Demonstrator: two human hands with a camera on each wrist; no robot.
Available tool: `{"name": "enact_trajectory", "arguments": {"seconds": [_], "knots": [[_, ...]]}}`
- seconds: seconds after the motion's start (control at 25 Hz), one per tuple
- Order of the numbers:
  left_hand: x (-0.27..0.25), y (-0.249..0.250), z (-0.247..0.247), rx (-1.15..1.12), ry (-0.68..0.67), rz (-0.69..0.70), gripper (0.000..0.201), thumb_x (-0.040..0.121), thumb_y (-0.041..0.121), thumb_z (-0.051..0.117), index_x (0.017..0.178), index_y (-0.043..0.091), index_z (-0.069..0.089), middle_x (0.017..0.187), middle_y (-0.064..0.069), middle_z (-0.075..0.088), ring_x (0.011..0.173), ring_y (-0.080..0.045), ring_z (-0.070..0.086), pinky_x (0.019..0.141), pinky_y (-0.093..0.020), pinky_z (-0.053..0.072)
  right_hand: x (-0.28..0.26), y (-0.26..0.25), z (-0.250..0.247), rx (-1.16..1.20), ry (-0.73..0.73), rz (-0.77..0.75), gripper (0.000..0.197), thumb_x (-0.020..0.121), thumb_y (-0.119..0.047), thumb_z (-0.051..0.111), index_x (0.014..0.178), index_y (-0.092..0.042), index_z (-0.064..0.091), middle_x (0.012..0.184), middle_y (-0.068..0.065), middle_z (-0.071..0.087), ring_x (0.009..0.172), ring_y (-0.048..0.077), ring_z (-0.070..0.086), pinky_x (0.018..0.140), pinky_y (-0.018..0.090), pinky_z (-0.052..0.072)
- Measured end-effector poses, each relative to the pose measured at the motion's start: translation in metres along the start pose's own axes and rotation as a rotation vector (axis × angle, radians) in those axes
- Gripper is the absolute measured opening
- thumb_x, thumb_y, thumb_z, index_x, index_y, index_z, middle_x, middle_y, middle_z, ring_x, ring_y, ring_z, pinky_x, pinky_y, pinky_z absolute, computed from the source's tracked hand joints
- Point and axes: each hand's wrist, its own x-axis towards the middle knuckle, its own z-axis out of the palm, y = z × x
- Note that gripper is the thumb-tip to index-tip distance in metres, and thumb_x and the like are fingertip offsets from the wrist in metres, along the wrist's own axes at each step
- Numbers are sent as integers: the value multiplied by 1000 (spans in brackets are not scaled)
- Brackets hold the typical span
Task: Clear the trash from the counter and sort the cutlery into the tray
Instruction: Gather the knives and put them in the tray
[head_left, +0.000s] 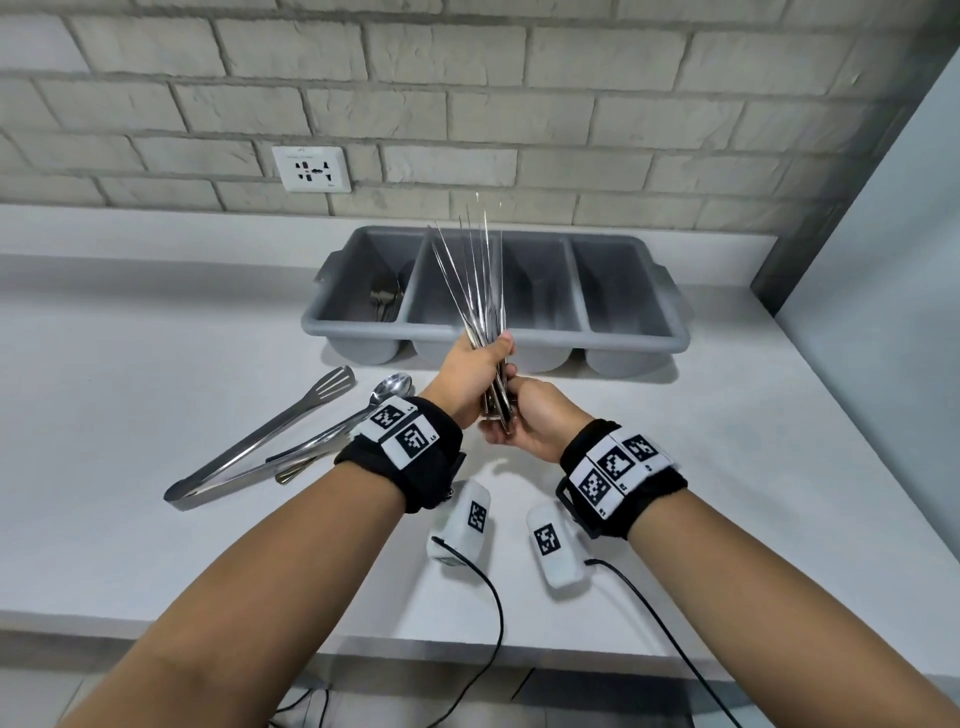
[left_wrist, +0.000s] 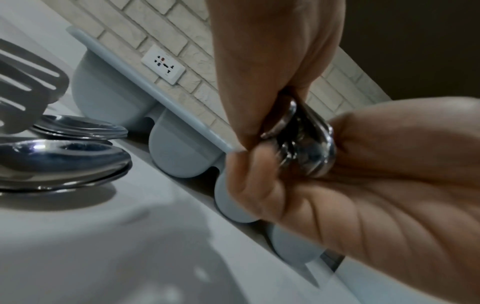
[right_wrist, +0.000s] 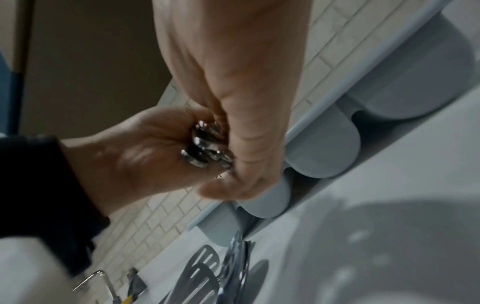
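A bundle of metal cutlery (head_left: 475, 280) stands upright and fanned out, just in front of the grey four-compartment tray (head_left: 623, 332). My left hand (head_left: 480, 364) grips the bundle around its middle. Just below it, my right hand (head_left: 519, 415) curls around and cups the handle ends (left_wrist: 303, 148), which also show in the right wrist view as handle ends (right_wrist: 207, 150). The tray's leftmost compartment holds spoons (head_left: 387, 299); the other compartments look empty where they show. The bundle hides part of the second compartment.
Metal tongs (head_left: 260, 436) and a large spoon (head_left: 392, 388) lie on the white counter (head_left: 156, 338), left of my hands. A wall socket (head_left: 311, 169) sits in the brick wall behind. A grey wall (head_left: 883, 208) bounds the counter on the right.
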Motion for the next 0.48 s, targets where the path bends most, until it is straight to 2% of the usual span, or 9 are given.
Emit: {"name": "enact_trajectory", "arguments": {"seconds": [0.08,0.16,0.2,0.28,0.32,0.4,0.48], "knots": [[-3,3,-7,-15,46,10,11,96,14,47,87,7,46,62,-4,44,36,-6,47,39,-21,44,1,-3,-1,-123,104,-92,26,98,-14,27,92,-9,52,78,7,48,65,19,50,54,29,47],[-6,6,-15,30,47,14,18,96,10,45,79,9,48,64,-3,46,32,-4,44,36,-19,41,11,-13,-5,-258,219,-244,25,98,-17,33,113,-8,49,94,8,50,74,18,51,58,28,47],[-8,7,-19,59,35,11,18,96,9,45,78,10,49,67,-3,47,33,-4,43,35,-18,40,16,-21,-4,-320,239,-317,29,96,-16,37,121,-7,49,103,10,51,80,19,54,62,29,50],[-7,10,-28,111,8,-4,13,96,11,45,84,11,51,70,-2,49,34,-3,43,35,-18,39,29,-36,1,-415,247,-406,38,92,-10,45,130,-7,48,117,12,57,93,25,60,78,38,55],[-4,13,-31,118,-7,0,11,97,14,44,89,12,51,70,-2,50,34,-3,44,35,-17,40,36,-42,4,-417,241,-421,41,90,-6,47,130,-5,49,116,15,59,89,27,62,82,41,55],[9,24,-37,107,-13,28,16,99,23,41,95,13,53,64,-1,51,33,-2,44,35,-17,40,46,-52,17,-382,215,-424,34,86,6,49,118,2,56,101,20,61,72,26,58,76,41,52],[28,38,-43,98,-13,15,27,99,32,37,93,12,56,49,2,52,31,-2,45,34,-16,41,57,-59,29,-377,204,-440,26,82,11,51,105,5,62,87,19,65,68,25,55,71,41,49]]}}
